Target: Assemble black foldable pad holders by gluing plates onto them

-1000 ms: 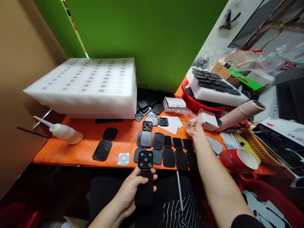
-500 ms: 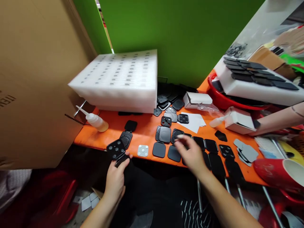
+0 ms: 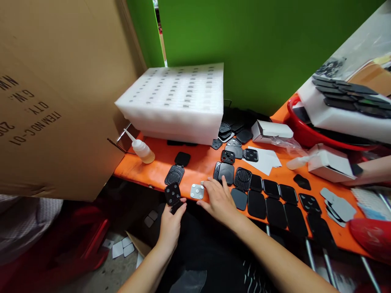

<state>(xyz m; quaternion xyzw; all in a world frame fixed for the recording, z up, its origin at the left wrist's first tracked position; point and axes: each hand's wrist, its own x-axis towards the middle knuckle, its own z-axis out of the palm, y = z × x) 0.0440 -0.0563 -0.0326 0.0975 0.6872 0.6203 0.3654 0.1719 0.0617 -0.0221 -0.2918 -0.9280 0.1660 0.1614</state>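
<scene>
My left hand (image 3: 171, 223) is closed on a black hinged square case (image 3: 172, 193), spread open, with round dots on its upper panel. It is held at the table's front edge. My right hand (image 3: 218, 199) reaches over the orange table with its fingers apart. Its thumb and index finger are at the right side of a small silver square plate (image 3: 197, 191) with several white dots; whether they touch it I cannot tell. Beyond the left hand lies another opened black case (image 3: 174, 175) with a ribbed round recess. More opened black cases (image 3: 256, 203) line the front edge to the right.
A white foam block (image 3: 171, 118) with rows of slots stands at the back, and a squeeze bottle (image 3: 143, 151) to its left. Loose silver plates (image 3: 338, 206), small white boxes (image 3: 271, 131) and a red basin (image 3: 293, 118) are at the right. Another person's arm (image 3: 372, 171) reaches in there.
My right hand has moved left from the row of black cases to the silver plate. My left hand still holds its case. The view has swung left.
</scene>
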